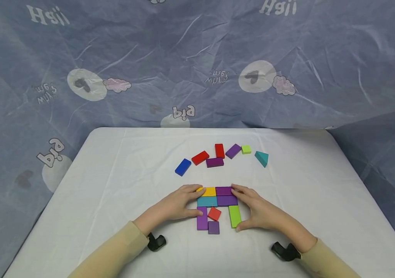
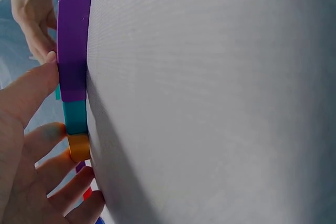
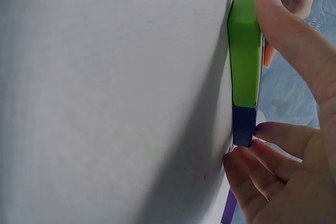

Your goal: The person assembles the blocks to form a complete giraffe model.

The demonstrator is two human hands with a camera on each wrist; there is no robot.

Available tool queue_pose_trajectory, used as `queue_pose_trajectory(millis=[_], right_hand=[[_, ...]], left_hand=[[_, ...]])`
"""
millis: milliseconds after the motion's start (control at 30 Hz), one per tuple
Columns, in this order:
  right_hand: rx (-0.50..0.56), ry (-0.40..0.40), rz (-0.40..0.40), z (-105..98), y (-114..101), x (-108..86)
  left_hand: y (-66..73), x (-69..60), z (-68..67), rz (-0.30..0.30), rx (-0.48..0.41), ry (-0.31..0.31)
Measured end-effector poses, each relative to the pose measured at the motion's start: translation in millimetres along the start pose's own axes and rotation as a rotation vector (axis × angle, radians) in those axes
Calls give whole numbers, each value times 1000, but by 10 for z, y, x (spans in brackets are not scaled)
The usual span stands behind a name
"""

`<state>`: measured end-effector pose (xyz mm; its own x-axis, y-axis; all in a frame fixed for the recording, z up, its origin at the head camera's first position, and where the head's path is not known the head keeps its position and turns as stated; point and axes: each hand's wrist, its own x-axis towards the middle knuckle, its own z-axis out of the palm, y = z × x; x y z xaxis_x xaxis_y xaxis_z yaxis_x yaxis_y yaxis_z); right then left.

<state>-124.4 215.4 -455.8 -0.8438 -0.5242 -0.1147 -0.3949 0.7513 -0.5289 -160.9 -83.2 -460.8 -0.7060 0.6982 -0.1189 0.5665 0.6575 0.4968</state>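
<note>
Coloured blocks lie flat in a compact group between the hands. My left hand (image 1: 180,203) is at the group's left side, its thumb touching an upright purple block (image 1: 202,224) and its fingers at the yellow block (image 1: 210,192). My right hand (image 1: 261,210) spreads along the right side. Its thumb rests on the near end of a lime green block (image 3: 245,61), and its fingertips touch the far-row purple block (image 1: 223,191). Below the far row, a teal block (image 1: 207,201) meets another purple block (image 1: 227,200). A tilted red block (image 1: 214,214) and a small purple block (image 1: 213,227) sit between the side blocks.
Beyond the group, loose blocks lie scattered: a blue block (image 1: 183,167), two red blocks, two purple blocks, a small green block (image 1: 246,149) and a teal triangular block (image 1: 261,158). All stand on a white-covered table (image 1: 114,185). Behind it hangs a printed blue-grey cloth (image 1: 197,50).
</note>
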Motion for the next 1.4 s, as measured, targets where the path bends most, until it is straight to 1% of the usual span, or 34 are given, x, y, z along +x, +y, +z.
queue_pose_trajectory(millis=[367,533,600,700,800,867,967,1067,1167,1267,1400], right_hand=[[-11,15,6,35,0,-33],[-4,20,11,37,-3,-43],[-9,51,15,37,-28,-41],[-36,151,9,50,-109,-13],[-88,251,-15,82,-252,38],[-113,283,-43,115,-358,72],[-148,284,-58,179,-500,117],[-162,275,-35,261,-578,154],[-166,274,10,330,-614,178],[-182,277,37,370,-627,190],[-218,287,32,382,-636,189]], left_hand=[[-17,23,24,24,7,-6],[-8,27,27,19,9,-10],[-4,28,27,10,4,-15],[-6,25,33,-4,3,-19],[-11,19,40,-11,1,-14],[-9,13,36,-15,-6,-10],[-9,8,33,-20,-11,-6],[-7,5,29,-27,-14,-4],[-4,5,29,-27,-14,-2],[-7,4,34,-29,-16,-2],[-19,5,46,-29,-16,-2]])
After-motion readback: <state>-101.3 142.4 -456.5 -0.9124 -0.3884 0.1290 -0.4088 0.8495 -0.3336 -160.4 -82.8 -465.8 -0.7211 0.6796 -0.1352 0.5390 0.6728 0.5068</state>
